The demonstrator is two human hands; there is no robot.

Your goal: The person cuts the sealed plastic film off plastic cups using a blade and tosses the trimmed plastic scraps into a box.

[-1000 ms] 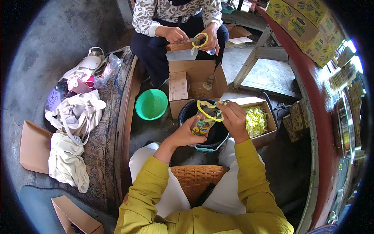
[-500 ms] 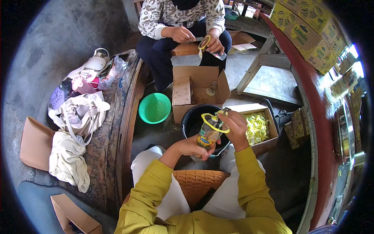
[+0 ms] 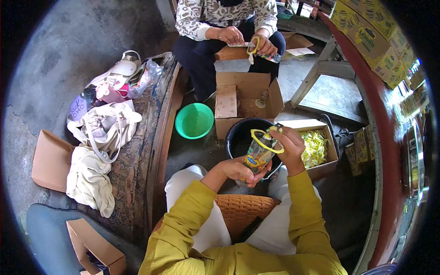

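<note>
A clear plastic cup with a colourful printed label (image 3: pixel 256 158) is tilted in front of me, and my left hand (image 3: pixel 242 170) is wrapped round its lower part. At its top, a yellow ring (image 3: pixel 269 141) stands out around the rim. My right hand (image 3: pixel 290 145) is closed at the ring's upper right side, pinching a small dark and yellow piece that its fingers partly hide. Beneath the cup is a black bucket (image 3: pixel 234 137). An open carton of yellow-green strips (image 3: pixel 313 147) lies just right of my right hand.
A co-worker (image 3: pixel 229 34) sits opposite, holding another cup with a yellow ring. Between us are an open cardboard box (image 3: pixel 250 107) and a green basin (image 3: pixel 195 121). Bags (image 3: pixel 103 128) lie on the bench at left. A wooden frame (image 3: pixel 337 68) and red ledge (image 3: pixel 366 110) stand at right.
The view has shifted, so the scene sits further right. My left hand has moved lower on the cup, which tilts more. My right hand remains at the ring. The co-worker's cup has turned nearly sideways.
</note>
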